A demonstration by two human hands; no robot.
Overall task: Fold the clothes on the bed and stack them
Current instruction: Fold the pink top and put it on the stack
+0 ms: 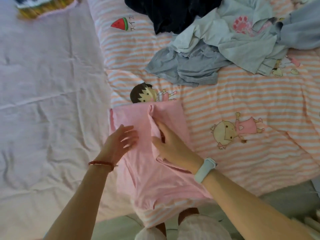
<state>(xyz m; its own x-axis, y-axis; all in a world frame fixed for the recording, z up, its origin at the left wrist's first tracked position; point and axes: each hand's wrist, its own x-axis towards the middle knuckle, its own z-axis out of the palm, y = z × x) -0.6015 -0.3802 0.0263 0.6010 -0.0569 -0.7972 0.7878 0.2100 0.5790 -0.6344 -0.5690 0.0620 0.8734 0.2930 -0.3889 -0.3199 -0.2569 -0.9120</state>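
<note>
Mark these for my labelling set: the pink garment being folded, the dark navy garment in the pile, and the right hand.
pink garment (138, 174), head view, on its flat middle panel.
dark navy garment (173, 13), head view, on its bunched centre.
right hand (171, 144), head view, on the back of the hand.

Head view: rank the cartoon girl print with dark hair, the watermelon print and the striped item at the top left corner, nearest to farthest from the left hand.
1. Dark-haired girl print, just beyond the left hand, past the pink garment.
2. Watermelon print, farther up the striped quilt.
3. Striped item, top left corner, farthest.
</note>
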